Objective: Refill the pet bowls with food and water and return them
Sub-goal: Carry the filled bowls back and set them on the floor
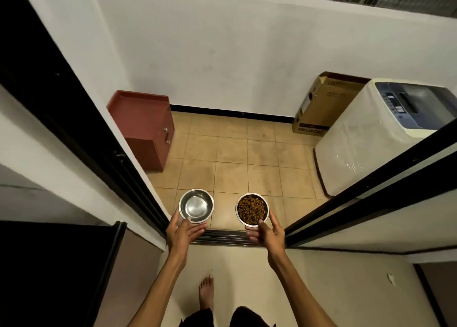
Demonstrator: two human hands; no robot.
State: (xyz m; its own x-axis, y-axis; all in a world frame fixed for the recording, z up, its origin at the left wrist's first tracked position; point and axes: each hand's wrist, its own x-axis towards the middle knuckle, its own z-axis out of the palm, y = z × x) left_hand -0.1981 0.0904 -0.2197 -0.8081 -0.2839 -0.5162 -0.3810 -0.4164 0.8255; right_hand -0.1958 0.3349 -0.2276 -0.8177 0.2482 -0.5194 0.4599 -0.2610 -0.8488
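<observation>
2 round steel bowls are carried side by side at a doorway, above the sill track (226, 237) and the tiled floor (232, 153). The left bowl (196, 206) is shiny, its polished bottom reflecting light — whether it holds water cannot be told. The right bowl (252, 210) is filled with brown kibble (251, 209). The left hand (183, 231) has its grip clamped on the left bowl's near rim, thumb on top; the right hand (265, 232) clamps the right bowl likewise. Beyond stand a red cabinet (146, 126), a cardboard box (321, 104) and a washing machine (371, 133).
</observation>
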